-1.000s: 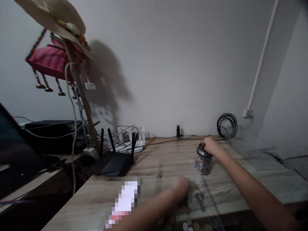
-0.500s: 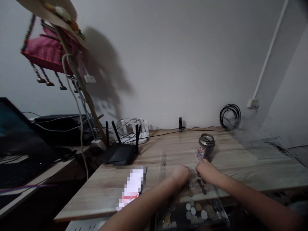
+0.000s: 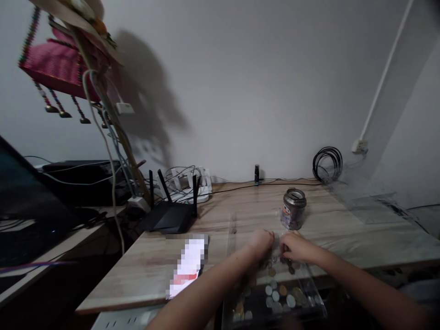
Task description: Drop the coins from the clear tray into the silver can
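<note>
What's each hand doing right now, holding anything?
Left hand: curled over the coins in the clear tray; grip cannot be told.
Right hand: fingers down among the coins; grip cannot be told.

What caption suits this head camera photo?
Both hands, left hand and right hand, over scattered coins beside a small metal-lidded jar.
</note>
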`<action>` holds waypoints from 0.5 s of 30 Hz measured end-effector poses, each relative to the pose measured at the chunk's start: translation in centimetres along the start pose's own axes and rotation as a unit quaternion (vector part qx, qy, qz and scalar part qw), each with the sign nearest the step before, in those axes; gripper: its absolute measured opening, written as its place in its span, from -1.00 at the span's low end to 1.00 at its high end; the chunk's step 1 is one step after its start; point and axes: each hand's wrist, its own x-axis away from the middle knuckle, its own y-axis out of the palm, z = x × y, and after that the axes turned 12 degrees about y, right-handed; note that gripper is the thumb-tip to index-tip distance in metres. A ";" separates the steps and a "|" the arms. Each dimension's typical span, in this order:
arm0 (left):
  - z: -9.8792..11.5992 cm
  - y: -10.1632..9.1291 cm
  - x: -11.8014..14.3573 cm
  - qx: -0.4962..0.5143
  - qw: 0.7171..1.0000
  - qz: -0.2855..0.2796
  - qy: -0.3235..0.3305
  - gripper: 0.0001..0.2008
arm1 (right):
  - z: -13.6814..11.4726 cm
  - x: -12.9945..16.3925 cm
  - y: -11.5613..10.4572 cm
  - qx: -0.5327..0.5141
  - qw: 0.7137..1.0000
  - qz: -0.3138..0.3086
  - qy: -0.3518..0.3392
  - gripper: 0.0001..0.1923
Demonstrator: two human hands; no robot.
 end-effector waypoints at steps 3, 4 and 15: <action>-0.5 0.4 0.0 0.002 1.000 0.000 -0.004 -0.72 | 0.2 0.5 -0.1 -0.033 0.999 -0.007 -0.013 -0.88; -0.7 0.5 0.1 0.002 1.000 0.000 -0.005 -0.71 | 0.3 0.8 -0.3 -0.038 0.999 -0.011 -0.024 -0.82; 1.2 -0.1 1.8 -0.008 0.999 -0.033 0.033 -0.82 | -2.1 5.3 -1.9 0.049 0.997 0.000 -0.058 -0.81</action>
